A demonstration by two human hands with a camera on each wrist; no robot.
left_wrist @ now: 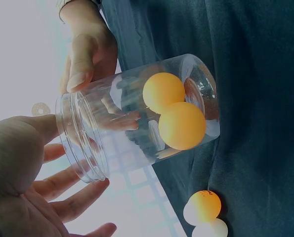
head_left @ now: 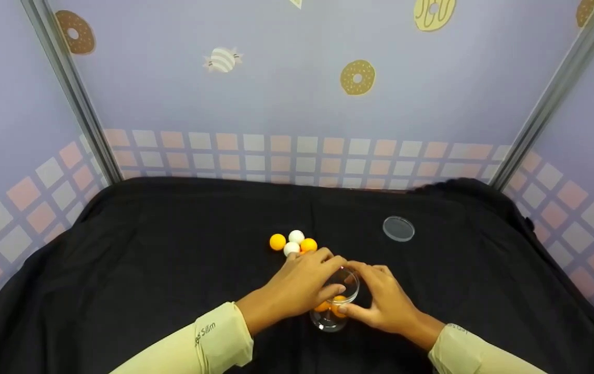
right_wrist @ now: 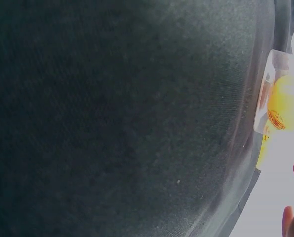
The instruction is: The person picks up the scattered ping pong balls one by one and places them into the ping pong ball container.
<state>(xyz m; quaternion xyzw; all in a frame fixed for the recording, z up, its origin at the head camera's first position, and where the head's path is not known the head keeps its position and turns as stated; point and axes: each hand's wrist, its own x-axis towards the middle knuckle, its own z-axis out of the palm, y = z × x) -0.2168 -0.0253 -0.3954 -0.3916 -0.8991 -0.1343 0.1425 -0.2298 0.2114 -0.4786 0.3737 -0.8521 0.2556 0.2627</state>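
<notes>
A clear plastic jar (head_left: 330,319) stands on the black cloth (head_left: 172,259) close to me, with two orange balls (left_wrist: 181,126) inside. My right hand (head_left: 374,296) grips the jar's side, thumb low on the wall. My left hand (head_left: 320,272) lies over the jar's mouth; in the left wrist view its palm and fingers (left_wrist: 63,195) are spread loosely just off the rim. Just beyond the hands lies a cluster of loose orange and white balls (head_left: 292,243).
A round clear lid (head_left: 398,228) lies flat on the cloth at the back right. Patterned booth walls (head_left: 297,104) with metal corner posts close the table in on three sides. The right wrist view shows mostly black cloth (right_wrist: 112,118) and a blurred yellow label (right_wrist: 277,106).
</notes>
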